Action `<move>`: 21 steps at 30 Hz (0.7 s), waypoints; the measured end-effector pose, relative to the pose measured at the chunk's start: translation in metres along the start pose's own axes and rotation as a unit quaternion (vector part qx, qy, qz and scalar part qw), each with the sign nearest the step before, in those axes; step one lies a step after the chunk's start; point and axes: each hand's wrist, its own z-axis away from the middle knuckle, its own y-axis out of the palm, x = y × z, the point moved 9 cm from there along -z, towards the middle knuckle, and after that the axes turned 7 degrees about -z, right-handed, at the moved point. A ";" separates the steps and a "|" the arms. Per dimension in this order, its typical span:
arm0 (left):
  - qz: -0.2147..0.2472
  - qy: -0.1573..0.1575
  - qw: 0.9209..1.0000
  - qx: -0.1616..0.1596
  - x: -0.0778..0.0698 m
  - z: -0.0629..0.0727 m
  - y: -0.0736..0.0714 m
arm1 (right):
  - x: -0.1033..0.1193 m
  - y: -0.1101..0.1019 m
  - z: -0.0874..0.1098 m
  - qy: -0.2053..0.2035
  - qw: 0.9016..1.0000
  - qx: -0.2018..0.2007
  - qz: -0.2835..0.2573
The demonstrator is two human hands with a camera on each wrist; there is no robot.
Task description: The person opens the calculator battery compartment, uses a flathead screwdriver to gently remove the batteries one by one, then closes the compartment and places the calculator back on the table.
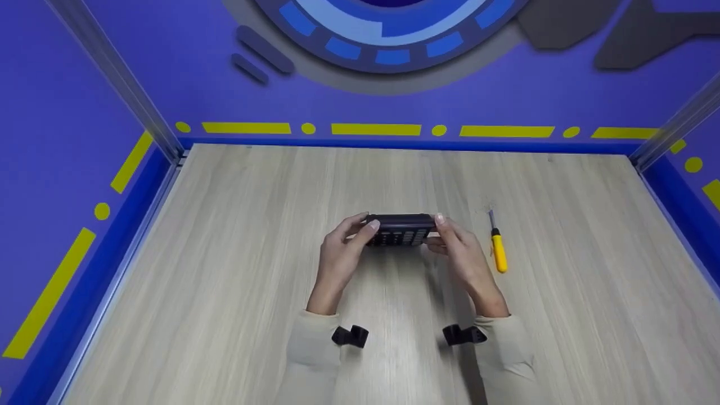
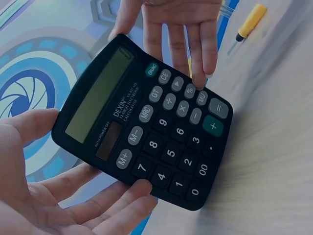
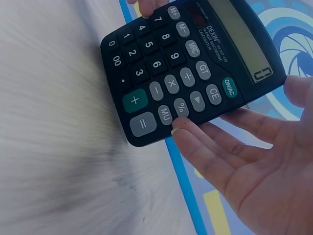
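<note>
A black desk calculator (image 1: 400, 229) is held up off the table between both hands, tilted with its keys facing the person. My left hand (image 1: 342, 253) grips its left side, thumb on the upper corner and fingers behind and at the edge. On the opposite side my right hand (image 1: 464, 256) pinches it the same way. Grey, black and green keys and the display of the calculator (image 2: 161, 142) show in the left wrist view. In the right wrist view the display reads 0 on the calculator (image 3: 166, 68). Its back is hidden.
A screwdriver (image 1: 499, 252) with a yellow handle lies on the wooden table (image 1: 236, 270), right of the right hand, its blade pointing away. Tiny specks, too small to identify, lie near its tip. Blue panels (image 1: 388, 109) wall the table at the back and sides.
</note>
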 end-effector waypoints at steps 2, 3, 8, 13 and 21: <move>0.001 -0.001 1.000 -0.001 0.000 0.000 0.000 | 0.001 0.000 0.000 -0.005 1.000 -0.002 0.005; 0.002 -0.004 1.000 -0.001 0.000 0.000 0.000 | 0.001 0.000 0.001 -0.007 1.000 -0.003 0.006; 0.008 -0.009 1.000 -0.003 0.000 0.001 0.000 | 0.000 0.000 0.001 -0.011 1.000 0.002 0.018; 0.012 -0.013 1.000 -0.006 0.000 0.002 0.001 | -0.001 0.001 0.001 -0.005 1.000 0.009 0.016; 0.037 0.000 0.999 -0.014 0.000 0.002 0.005 | 0.000 0.001 0.001 -0.002 1.000 -0.009 0.016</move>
